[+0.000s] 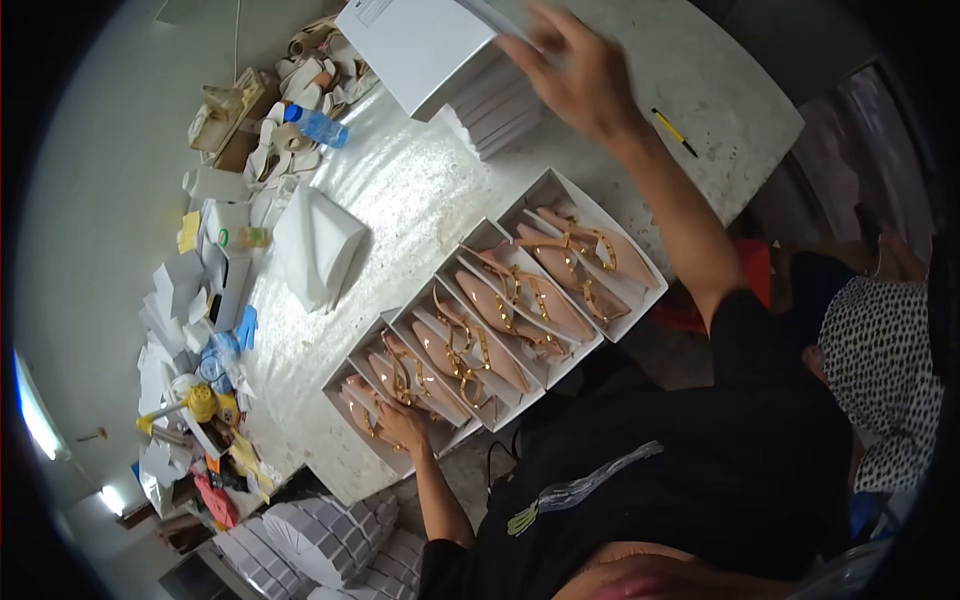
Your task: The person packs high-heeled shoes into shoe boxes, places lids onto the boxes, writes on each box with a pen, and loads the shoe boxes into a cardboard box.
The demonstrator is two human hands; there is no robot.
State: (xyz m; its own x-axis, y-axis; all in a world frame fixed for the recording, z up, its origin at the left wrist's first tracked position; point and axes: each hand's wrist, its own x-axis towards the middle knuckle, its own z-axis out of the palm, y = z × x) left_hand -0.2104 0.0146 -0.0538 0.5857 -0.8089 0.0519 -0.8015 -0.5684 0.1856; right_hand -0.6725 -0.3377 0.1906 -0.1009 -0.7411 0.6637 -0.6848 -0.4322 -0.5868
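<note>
My left hand (402, 428) reaches into the nearest end of a row of open white shoeboxes (535, 395). Its fingers are bent around a pink shoe, and their tips are partly hidden. Pairs of pink pointed shoes (505, 305) with gold-studded straps lie in the boxes, with pale paper between some of them. At the far end of the table, my right hand (580, 80) is raised beside a stack of white box lids (430, 50). Its thumb and fingers are apart and slightly blurred by motion. The thumb is near the top lid's edge; whether it touches cannot be told.
A folded white paper stack (318, 248) lies on the table (385, 165). Along the wall are a blue-capped bottle (318, 127), shoe parts (290, 140) and clutter. A yellow pen (675, 133) lies to the right. Stacked boxes (320, 535) stand below; another person (880, 350) is at right.
</note>
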